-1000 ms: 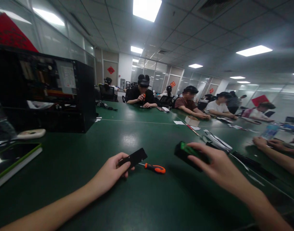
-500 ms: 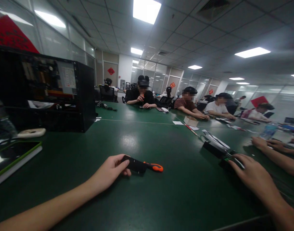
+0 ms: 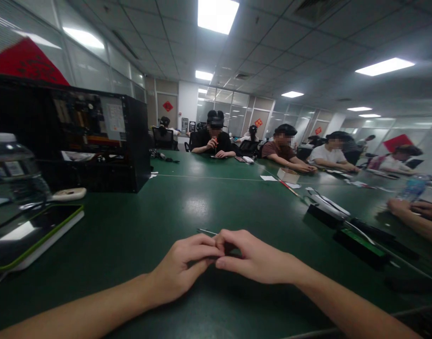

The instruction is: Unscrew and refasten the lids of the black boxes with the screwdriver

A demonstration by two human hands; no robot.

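My left hand (image 3: 183, 269) and my right hand (image 3: 253, 258) meet at the fingertips low over the table, both with fingers closed. Whatever lies between them is hidden by the fingers. Just behind the fingertips, a thin metal shaft (image 3: 207, 231) pokes out to the left; its other end is covered by my right hand. To the right lies a black case with a green insert (image 3: 360, 245), apart from both hands. Beside it are black strips and a black tray with a white, cable-like piece (image 3: 329, 207).
At left stand an open computer case (image 3: 136, 146), a plastic bottle (image 3: 16, 165) and a green-edged phone (image 3: 42, 226) on a white box. A small carton (image 3: 288, 175) sits farther back on the green table (image 3: 187, 205). Several people sit around it; another person's hands (image 3: 406, 209) rest at right.
My right hand has left the black case at right and come over to my left hand. The black plate in my left hand and the orange screwdriver handle are now hidden.
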